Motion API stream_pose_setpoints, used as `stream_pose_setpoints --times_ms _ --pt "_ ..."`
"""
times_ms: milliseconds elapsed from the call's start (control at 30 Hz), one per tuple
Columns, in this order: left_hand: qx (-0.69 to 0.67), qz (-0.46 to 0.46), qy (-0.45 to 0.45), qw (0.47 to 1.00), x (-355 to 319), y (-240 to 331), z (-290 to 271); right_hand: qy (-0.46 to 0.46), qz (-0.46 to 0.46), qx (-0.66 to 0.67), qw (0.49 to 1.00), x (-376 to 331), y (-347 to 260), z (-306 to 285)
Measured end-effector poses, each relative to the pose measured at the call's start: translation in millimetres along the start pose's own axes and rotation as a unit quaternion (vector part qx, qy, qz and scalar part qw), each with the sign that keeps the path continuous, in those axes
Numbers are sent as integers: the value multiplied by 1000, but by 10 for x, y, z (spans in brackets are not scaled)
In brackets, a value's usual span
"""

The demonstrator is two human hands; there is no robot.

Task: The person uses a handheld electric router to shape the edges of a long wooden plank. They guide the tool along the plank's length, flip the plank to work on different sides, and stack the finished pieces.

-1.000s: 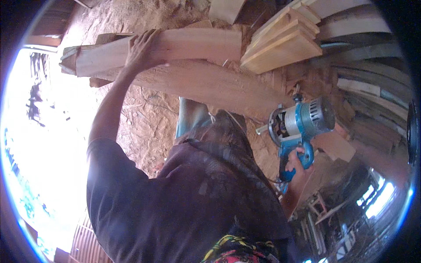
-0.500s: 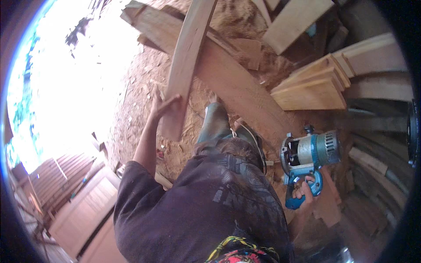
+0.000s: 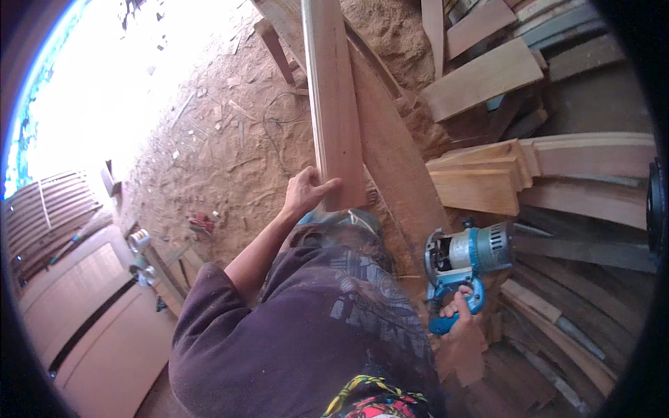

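Note:
My left hand [image 3: 308, 192] grips the near end of a long reddish-brown board [image 3: 341, 132], thumb across its face and fingers at its left edge. Pale grooved lines run along that left edge. The board stretches away from my body, over a wider plank [image 3: 401, 160]. Low on my right, my right hand [image 3: 465, 313] is wrapped round the blue handle of a power router [image 3: 460, 252]. The tool is tipped on its side, its grey-and-teal motor housing pointing right and its round base to the left. It is apart from the board.
Sawdust and wood scraps cover the ground [image 3: 223, 139]. Cut boards [image 3: 481, 181] are stacked on the right, with more planks [image 3: 484, 76] at the far right. A panelled wooden door [image 3: 104, 320] lies at the lower left. A dark cable [image 3: 268, 129] curls on the sawdust.
My left hand has shifted right and closer to my body with the board, whose grooved edge now shows. The router stays in my right hand, slightly left in view. The whole view has turned.

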State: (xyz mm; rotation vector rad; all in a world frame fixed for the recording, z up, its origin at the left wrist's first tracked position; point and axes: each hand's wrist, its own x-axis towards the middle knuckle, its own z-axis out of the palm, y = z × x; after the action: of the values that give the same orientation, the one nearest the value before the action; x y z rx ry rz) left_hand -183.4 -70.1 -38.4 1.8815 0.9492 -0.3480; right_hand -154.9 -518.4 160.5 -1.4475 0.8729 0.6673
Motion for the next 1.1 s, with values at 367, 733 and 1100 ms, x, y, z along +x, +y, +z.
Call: stream_pose_setpoints --times_ms 367,733,1100 --pt "64 77 69 993 -178 444 -181 71 -74 26 994 -132 48 338" --pt "13 122 45 991 -83 522 6 62 -84 57 993 -212 59 481" --pt "-302 104 -170 932 346 247 383 72 -82 92 990 -129 270 428"
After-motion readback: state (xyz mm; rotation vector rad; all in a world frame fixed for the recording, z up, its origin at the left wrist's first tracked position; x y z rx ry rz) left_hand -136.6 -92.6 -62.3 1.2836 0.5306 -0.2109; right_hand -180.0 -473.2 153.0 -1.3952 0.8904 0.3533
